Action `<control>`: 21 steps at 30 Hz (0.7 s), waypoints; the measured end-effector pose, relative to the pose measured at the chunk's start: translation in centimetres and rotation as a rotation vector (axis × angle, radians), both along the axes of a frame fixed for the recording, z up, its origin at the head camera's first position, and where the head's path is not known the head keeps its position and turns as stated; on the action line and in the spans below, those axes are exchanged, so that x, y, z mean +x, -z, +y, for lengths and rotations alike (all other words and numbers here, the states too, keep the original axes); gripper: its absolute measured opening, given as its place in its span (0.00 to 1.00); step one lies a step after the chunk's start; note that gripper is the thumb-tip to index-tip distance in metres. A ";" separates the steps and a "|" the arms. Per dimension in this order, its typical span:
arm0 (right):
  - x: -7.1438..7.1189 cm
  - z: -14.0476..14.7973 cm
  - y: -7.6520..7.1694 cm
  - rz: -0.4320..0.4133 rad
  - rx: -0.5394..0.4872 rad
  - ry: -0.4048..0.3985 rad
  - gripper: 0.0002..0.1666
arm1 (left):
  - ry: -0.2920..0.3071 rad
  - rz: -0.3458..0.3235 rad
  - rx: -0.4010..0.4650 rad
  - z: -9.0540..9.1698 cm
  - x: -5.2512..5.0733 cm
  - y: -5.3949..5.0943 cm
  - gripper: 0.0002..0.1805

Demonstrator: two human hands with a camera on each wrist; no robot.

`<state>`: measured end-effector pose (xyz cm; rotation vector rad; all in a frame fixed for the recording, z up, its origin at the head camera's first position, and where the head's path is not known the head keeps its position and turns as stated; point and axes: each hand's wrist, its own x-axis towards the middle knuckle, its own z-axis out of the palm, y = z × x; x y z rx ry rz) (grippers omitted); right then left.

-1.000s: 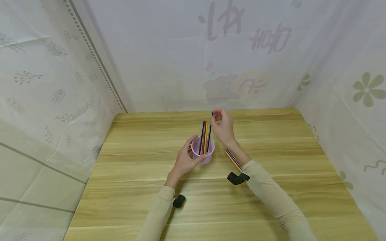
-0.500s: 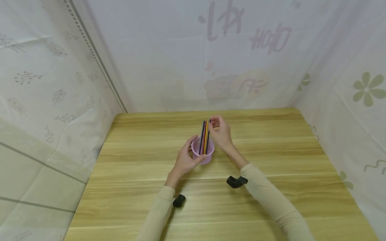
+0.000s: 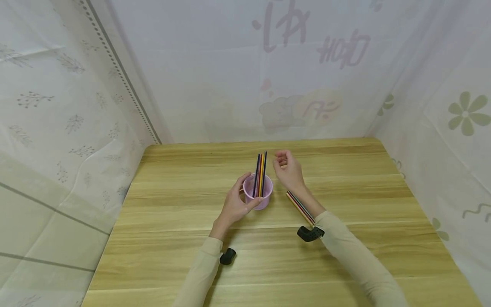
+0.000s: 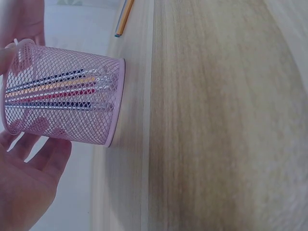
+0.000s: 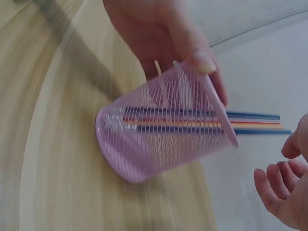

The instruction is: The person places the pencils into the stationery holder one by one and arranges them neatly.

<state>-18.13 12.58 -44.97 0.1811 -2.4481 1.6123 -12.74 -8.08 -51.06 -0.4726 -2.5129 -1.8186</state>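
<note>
A pink mesh pencil cup (image 3: 258,204) is gripped at its rim by my left hand (image 3: 237,206), thumb on the near side and fingers round the left. Inside lean several coloured pencils (image 3: 261,170), dark blue, red and yellow, their upper ends above the rim. Through the mesh (image 4: 62,115) in the left wrist view, their lower ends show near the base. To the right of the cup is my right hand (image 3: 288,171), apart from the pencils, its fingers loosely bent with nothing between them. The right wrist view shows its fingertips (image 5: 275,179) beyond the pencil tops.
More coloured pencils (image 3: 300,209) lie side by side on the wooden table (image 3: 172,256), partly under my right forearm. Black wrist devices (image 3: 310,233) sit at both cuffs. Patterned white curtains (image 3: 215,85) enclose the table at the back and sides.
My right hand lowered a dark pencil into the cup, let it go and drew back to the right. The loose pencils on the table show again. My left hand has stayed on the cup.
</note>
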 end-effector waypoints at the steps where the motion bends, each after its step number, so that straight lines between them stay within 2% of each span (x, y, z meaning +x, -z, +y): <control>1: 0.0 0.3 0.1 -0.005 0.005 0.000 0.16 | -0.001 -0.002 0.004 0.0 0.0 0.0 0.49; 6: 0.2 2.0 0.9 -0.024 0.046 0.008 0.16 | 0.001 -0.001 0.020 0.1 0.2 -0.2 0.49; 13: 0.8 4.1 2.4 -0.054 0.130 0.008 0.16 | 0.013 0.018 0.012 0.3 0.4 -0.9 0.48; 21: 1.5 6.0 4.0 -0.116 0.194 -0.006 0.19 | -0.006 0.028 0.003 0.1 0.0 0.2 0.47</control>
